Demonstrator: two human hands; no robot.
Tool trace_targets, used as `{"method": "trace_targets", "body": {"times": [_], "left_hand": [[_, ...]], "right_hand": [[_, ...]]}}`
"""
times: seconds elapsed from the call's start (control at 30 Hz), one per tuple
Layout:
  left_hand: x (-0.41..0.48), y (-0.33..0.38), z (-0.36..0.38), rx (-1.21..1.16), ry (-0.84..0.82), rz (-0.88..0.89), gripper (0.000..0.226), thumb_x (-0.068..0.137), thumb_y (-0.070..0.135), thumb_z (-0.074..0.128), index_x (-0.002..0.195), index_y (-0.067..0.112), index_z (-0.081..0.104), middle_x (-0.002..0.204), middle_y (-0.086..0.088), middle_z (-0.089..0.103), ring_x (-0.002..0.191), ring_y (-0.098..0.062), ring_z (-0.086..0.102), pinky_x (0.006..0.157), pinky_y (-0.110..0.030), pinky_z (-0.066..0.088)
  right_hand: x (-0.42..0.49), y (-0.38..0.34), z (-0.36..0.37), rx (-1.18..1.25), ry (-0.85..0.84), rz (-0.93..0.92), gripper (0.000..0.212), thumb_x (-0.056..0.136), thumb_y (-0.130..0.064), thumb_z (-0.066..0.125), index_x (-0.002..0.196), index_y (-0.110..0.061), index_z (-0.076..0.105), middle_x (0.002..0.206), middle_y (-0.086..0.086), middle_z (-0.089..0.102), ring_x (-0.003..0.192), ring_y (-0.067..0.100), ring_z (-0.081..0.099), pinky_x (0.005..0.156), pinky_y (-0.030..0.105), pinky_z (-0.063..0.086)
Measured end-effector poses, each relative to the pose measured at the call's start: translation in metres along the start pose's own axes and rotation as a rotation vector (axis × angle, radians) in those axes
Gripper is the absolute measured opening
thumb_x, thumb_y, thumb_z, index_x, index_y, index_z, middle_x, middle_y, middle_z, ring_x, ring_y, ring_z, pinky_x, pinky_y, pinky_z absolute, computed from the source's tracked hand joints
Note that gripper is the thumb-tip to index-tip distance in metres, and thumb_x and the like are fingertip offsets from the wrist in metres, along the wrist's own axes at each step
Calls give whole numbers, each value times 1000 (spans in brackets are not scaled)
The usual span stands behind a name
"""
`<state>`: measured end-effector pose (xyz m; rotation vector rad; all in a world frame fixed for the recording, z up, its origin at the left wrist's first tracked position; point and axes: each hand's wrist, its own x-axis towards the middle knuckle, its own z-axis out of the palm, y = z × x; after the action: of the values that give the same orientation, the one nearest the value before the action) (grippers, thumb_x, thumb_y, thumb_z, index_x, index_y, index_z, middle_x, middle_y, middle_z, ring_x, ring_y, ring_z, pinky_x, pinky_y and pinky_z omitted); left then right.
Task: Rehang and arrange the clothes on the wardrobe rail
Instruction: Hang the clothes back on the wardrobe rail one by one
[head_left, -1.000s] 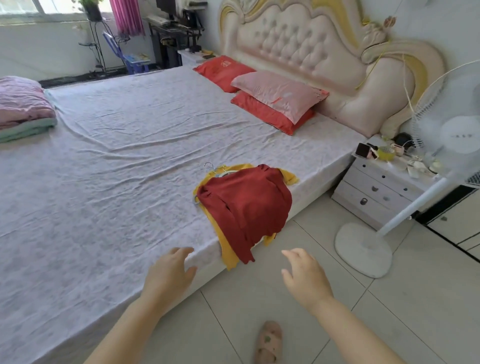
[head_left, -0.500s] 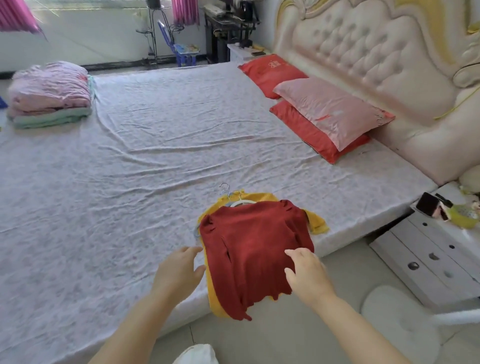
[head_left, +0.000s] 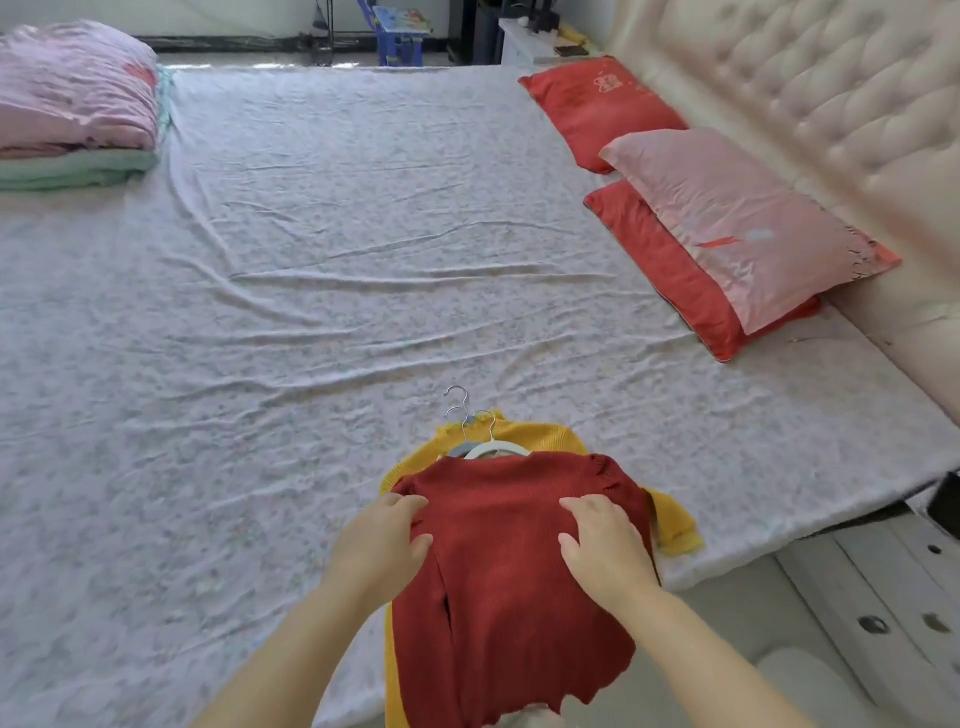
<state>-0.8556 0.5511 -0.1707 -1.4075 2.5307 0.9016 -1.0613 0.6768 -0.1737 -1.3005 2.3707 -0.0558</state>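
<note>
Gripping the red top (head_left: 511, 603), left hand (head_left: 382, 543) and right hand (head_left: 605, 548) reach over a wrinkled bed sheet (head_left: 311, 312).

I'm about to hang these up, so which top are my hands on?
The red top, lying over the yellow top. The left hand and right hand both touch it; the yellow one only shows at the edges.
</note>
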Motion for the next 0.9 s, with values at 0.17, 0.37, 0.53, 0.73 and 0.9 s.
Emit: {"method": "trace_targets", "body": {"times": [0.17, 0.37, 0.53, 0.73, 0.9], "left_hand": [[60, -13, 20, -28, -25, -46, 46, 91, 35, 48, 135, 26, 41, 135, 8, 44, 121, -11, 45, 98, -27, 40], [135, -37, 63, -53, -1, -82, 46, 91, 35, 48, 136, 27, 40, 136, 9, 44, 124, -11, 41, 100, -27, 37], [180, -56, 110, -58, 12, -94, 46, 91, 36, 47, 136, 28, 39, 136, 9, 43, 125, -11, 41, 102, -29, 35], [191, -70, 141, -51, 25, -91, 45, 91, 37, 45, 135, 28, 40, 135, 11, 43, 125, -9, 40, 102, -27, 32], [176, -59, 126, -160, 116, -56, 44, 89, 29, 52, 132, 25, 45, 131, 8, 49, 122, -12, 45, 100, -28, 36]], "right_hand": [[86, -4, 24, -6, -74, -37, 44, 93, -27, 47, 137, -21, 41, 137, -2, 43, 126, 17, 39, 106, 30, 29], [199, 3, 86, -37, -121, -51, 38, 93, -26, 46, 131, -21, 48, 128, 2, 51, 120, 21, 45, 98, 32, 35], [268, 24, 146, -126, -87, -50, 34, 94, -25, 42, 127, -19, 50, 123, 2, 54, 114, 24, 49, 93, 33, 38], [291, 38, 182, -142, -12, -46, 23, 90, -23, 50, 110, -17, 59, 103, 6, 60, 99, 27, 53, 82, 35, 38], [254, 29, 140, 161, 115, -75, 25, 87, -16, 58, 111, -21, 64, 101, 2, 58, 94, 25, 57, 70, 35, 45]]}}
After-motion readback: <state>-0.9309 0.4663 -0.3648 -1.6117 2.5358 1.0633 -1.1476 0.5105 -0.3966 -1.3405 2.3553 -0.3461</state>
